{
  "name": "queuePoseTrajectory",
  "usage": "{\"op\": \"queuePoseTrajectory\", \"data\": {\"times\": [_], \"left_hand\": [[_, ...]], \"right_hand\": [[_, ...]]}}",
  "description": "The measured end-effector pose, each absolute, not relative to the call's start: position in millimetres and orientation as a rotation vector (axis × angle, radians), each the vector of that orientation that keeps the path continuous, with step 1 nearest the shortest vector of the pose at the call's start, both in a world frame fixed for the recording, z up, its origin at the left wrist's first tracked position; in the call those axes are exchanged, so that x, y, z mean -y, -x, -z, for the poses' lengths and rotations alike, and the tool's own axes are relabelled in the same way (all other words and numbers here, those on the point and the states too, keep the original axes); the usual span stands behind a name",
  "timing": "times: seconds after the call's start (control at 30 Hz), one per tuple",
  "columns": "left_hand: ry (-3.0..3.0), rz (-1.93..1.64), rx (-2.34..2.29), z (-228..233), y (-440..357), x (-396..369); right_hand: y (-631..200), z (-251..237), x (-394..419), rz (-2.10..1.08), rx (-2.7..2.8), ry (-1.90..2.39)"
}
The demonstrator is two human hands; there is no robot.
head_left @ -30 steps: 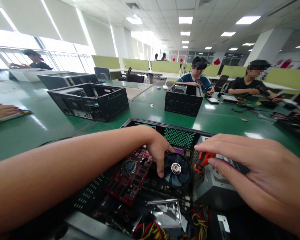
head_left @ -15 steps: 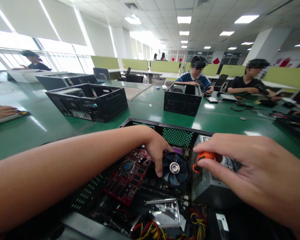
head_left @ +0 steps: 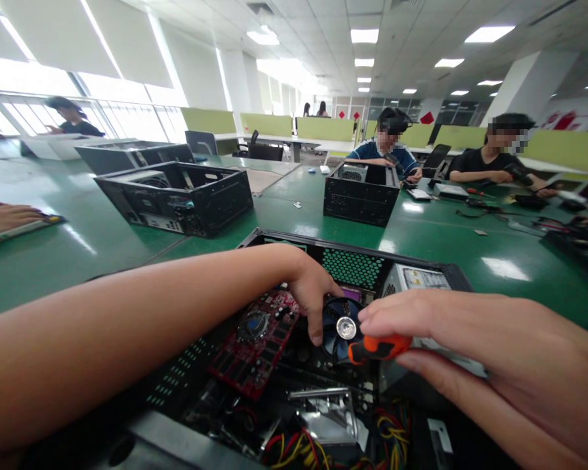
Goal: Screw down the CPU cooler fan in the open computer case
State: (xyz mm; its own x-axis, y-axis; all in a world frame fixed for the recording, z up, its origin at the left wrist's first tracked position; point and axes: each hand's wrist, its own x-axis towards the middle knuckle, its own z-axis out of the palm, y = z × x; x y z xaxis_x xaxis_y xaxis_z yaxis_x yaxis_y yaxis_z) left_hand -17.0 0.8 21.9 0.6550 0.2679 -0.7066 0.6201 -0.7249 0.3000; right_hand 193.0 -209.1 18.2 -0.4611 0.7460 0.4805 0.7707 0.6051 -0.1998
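Observation:
An opened black computer case (head_left: 298, 243) lies before me with its inside facing up. My left hand (head_left: 310, 290) reaches over its far side and grips the left edge of a round cooling fan (head_left: 346, 328); some of its fingers are hidden behind the fan. My right hand (head_left: 451, 326) holds an orange and black screwdriver (head_left: 379, 348) by the handle, over the fan's right side; its shaft cannot be made out. Left of the fan sits a red graphics card (head_left: 255, 352). The silver power supply (head_left: 411, 277) is partly covered by my right hand.
Coloured cables (head_left: 394, 431) and a shiny metal bracket (head_left: 326, 414) lie in the near part of the case. Other black cases (head_left: 215, 199) (head_left: 357, 199) stand across the green table (head_left: 284, 215). Co-workers sit beyond it, and another person's hand (head_left: 14, 219) rests at the left.
My right hand has moved left and down with the screwdriver, from beside the power supply to over the fan. My left hand stays on the fan's edge.

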Motion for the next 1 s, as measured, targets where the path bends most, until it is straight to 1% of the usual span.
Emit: {"op": "queuePoseTrajectory", "data": {"times": [0.13,0.4,0.5,0.73,1.0], "left_hand": [[-2.341,0.857,-0.676,-17,20,-3],[-2.309,0.868,-0.690,-20,17,-1],[-2.286,0.868,-0.691,-20,16,0],[-2.287,0.812,-0.698,-18,21,-1],[-2.265,0.818,-0.677,-15,24,-2]], "right_hand": [[-182,-23,207,0.000,2.307,1.188],[-171,-47,199,-0.235,2.454,1.155],[-178,-40,197,-0.246,2.418,1.172],[-185,-18,211,-0.148,2.291,1.233],[-171,-43,204,-0.188,2.399,1.234]]}}
